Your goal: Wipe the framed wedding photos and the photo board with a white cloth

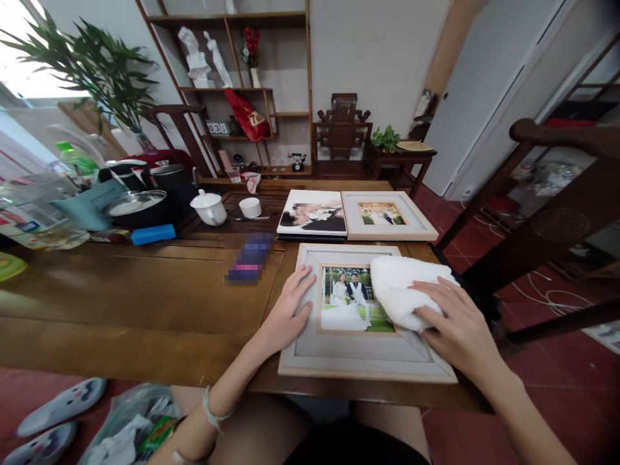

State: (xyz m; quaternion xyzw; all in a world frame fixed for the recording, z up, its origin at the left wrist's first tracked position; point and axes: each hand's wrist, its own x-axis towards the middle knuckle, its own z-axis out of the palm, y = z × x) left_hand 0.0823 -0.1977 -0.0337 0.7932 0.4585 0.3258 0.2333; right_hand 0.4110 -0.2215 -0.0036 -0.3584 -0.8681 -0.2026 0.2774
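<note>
A picture frame (349, 365) with a pale border lies flat at the table's front edge, holding a wedding photo (356, 303) of two people seated outdoors. My left hand (293, 310) rests on the frame's left side, fingers stretched out and holding nothing. On the frame's right side, my right hand (450, 316) has its fingers curled over a folded white towel (407, 284). The towel covers the upper right part of the frame and a bit of the photo's right edge.
Behind lie a stack of photo panels (312, 216) and another framed photo (392, 216). A lidded white bowl (209, 208), a small white cup (250, 207), a pan (136, 205) and a blue box (154, 234) stand left. A wooden chair (547, 206) stands close at right.
</note>
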